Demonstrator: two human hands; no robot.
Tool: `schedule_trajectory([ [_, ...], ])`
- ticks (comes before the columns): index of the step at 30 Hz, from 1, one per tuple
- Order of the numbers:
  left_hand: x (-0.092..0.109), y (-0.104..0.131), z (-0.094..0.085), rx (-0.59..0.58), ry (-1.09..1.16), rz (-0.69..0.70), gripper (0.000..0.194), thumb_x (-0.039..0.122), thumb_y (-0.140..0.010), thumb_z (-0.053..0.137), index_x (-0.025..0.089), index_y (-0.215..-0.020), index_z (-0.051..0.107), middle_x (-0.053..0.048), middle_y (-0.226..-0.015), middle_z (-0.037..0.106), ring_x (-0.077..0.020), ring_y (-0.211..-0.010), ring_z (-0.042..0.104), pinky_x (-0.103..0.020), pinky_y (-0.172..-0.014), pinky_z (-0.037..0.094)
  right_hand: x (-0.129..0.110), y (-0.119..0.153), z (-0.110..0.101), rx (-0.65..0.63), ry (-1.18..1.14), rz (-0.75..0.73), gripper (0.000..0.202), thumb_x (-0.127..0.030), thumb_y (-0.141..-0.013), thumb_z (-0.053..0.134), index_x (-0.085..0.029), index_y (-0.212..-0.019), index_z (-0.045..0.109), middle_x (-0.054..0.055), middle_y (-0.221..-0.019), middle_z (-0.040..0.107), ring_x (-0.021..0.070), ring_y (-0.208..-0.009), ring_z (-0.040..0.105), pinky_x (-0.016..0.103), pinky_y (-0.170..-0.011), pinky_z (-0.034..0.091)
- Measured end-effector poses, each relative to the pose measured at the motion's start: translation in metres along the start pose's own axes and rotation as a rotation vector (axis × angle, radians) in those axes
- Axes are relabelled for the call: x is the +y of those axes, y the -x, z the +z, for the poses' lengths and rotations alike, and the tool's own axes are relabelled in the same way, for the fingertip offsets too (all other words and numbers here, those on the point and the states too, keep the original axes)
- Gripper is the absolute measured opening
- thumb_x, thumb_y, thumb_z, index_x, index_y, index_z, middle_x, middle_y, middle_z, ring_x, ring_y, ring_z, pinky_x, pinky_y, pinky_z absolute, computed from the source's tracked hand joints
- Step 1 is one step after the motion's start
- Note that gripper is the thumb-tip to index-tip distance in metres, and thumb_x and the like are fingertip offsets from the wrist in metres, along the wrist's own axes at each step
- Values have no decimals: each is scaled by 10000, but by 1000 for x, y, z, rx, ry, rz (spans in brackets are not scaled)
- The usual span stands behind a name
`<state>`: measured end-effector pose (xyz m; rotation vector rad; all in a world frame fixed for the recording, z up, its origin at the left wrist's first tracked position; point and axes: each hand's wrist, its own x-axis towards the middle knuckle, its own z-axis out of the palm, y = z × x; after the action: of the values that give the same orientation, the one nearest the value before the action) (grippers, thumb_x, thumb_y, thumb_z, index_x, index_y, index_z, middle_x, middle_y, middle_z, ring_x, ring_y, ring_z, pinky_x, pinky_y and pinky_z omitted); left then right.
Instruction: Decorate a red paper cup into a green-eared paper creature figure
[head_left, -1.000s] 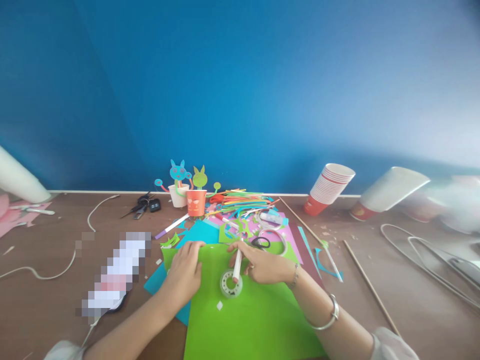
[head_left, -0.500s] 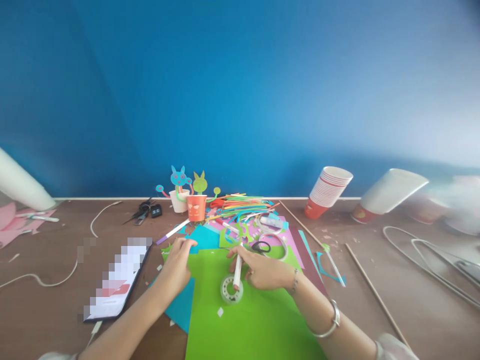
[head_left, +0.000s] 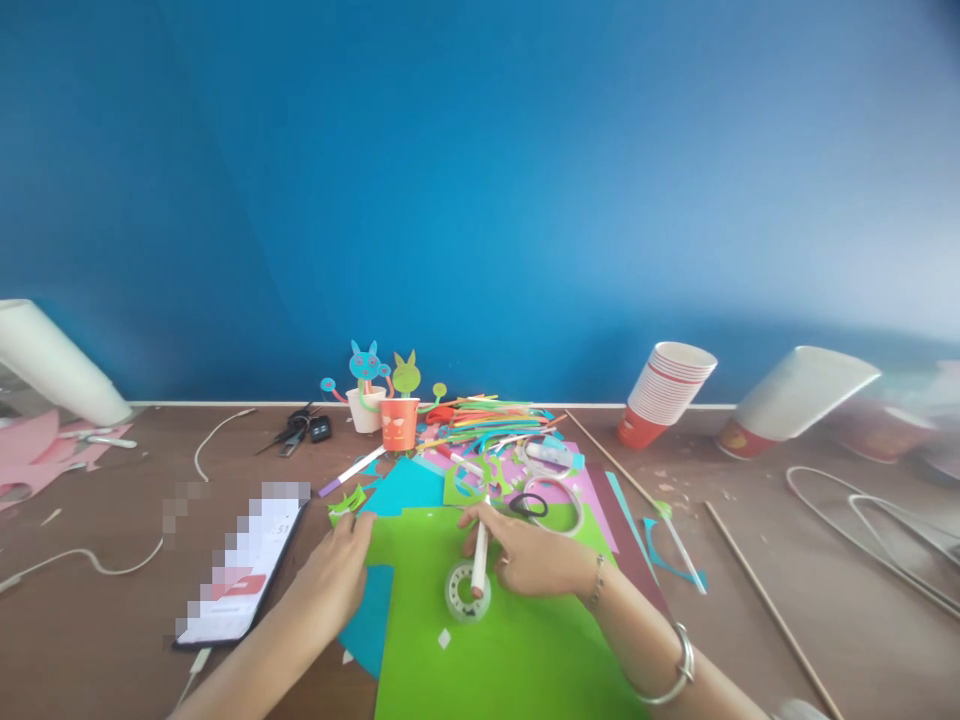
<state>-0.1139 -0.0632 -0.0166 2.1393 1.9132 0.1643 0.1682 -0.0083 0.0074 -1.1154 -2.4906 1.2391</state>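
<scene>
My right hand [head_left: 529, 555] is closed around a white marker [head_left: 480, 560] with a reddish-brown lower end. The marker slants down over a roll of clear tape [head_left: 467, 592] lying on a large green paper sheet [head_left: 495, 660]. Loosely bent, my left hand [head_left: 341, 570] is at the sheet's left side, just in front of some folded green paper scraps [head_left: 346, 504]. Its thumb and forefinger look slightly apart and the other fingertips are hidden. A blue paper [head_left: 371, 625] shows beside it. Scissors with black handles [head_left: 529, 505] lie beyond my right hand.
Two paper cups with animal figures, one white [head_left: 367, 412] and one orange [head_left: 400, 427], stand near the wall. Behind the sheet are colourful pipe cleaners [head_left: 495, 420]. A phone [head_left: 244, 580] lies left; stacked paper cups [head_left: 667, 395] and a wooden stick [head_left: 765, 600] are at right.
My left hand has moved left and lower, off the upper blue paper and toward the green scraps. My right hand keeps the marker over the tape. The view has shifted slightly.
</scene>
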Motion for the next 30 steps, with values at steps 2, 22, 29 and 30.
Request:
schedule_trajectory([
  [2, 2, -9, 1, 74, 66, 57, 496, -30, -719, 311, 98, -1142, 536, -214, -1023, 583, -354, -929, 618, -468, -740, 485, -1, 0, -1, -41, -22, -13, 626, -33, -642, 481, -251, -1228, 448, 31, -1054, 666, 198, -941, 633, 311, -806, 480],
  [22, 110, 50, 39, 389, -358, 608, 343, 237, -886, 476, 47, -1148, 592, -177, -1168, 644, -290, -1064, 603, -373, -820, 520, 9, -5, -5, -128, -221, -2, 673, 13, -663, 424, -254, -1280, 415, 31, -1165, 641, 206, -1094, 575, 322, -865, 474],
  [29, 129, 44, 89, 536, -572, 455, 503, 464, -870, 492, 74, -1149, 642, -201, -1145, 661, -365, -1071, 609, -477, -847, 471, 3, -2, -4, -111, -155, 10, 598, 2, -698, 415, -228, -1250, 414, 54, -1156, 638, 193, -1079, 575, 347, -947, 432],
  [30, 131, 44, 93, 549, -591, 437, 533, 500, -854, 504, 81, -1152, 646, -198, -1152, 658, -367, -1078, 605, -478, -856, 461, 1, -2, -4, -100, -155, 21, 560, -13, -717, 427, -226, -1235, 422, 57, -1145, 642, 193, -1062, 584, 345, -940, 439],
])
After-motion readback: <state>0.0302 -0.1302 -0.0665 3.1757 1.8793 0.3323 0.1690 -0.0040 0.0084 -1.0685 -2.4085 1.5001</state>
